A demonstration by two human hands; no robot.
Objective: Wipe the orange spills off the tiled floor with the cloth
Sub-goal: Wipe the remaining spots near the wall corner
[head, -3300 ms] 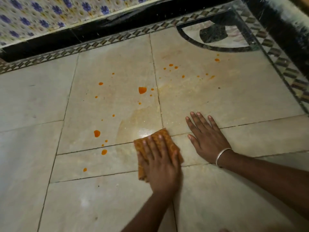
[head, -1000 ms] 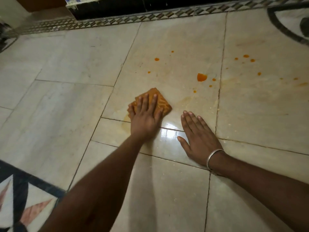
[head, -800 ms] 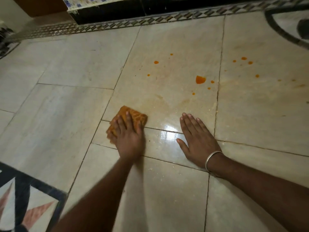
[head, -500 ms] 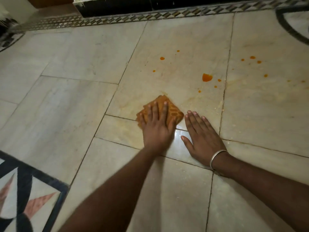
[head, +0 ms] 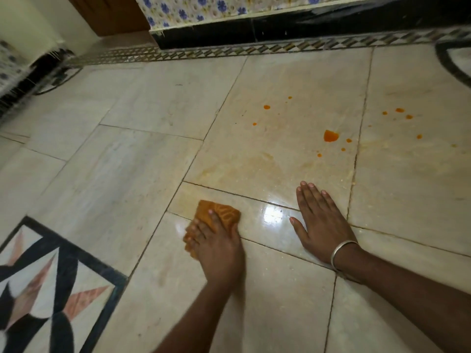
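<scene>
My left hand [head: 216, 248] presses a folded orange patterned cloth [head: 224, 212] flat against the pale marble floor [head: 127, 174], on a narrow tile strip. My right hand [head: 321, 222], with a silver bangle at the wrist, lies flat and empty on the floor to the right of the cloth, fingers together. Beyond both hands sits a large orange spill [head: 330, 135] with small drops around it. More orange drops [head: 266, 107] lie farther left, and another cluster [head: 400, 110] lies past the tile joint on the right. Faint yellowish smears [head: 267, 156] mark the tile between cloth and spills.
A black skirting [head: 254, 31] under a blue-flowered tiled wall runs along the far side, edged by a patterned border strip [head: 229, 50]. A black, white and pink star inlay [head: 38, 289] fills the near left floor. A dark curved inlay [head: 453, 70] shows at far right.
My left hand slid the cloth back toward me and to the left, away from my right hand. Earlier drops on the near-left tiles are gone. My right hand stayed planted.
</scene>
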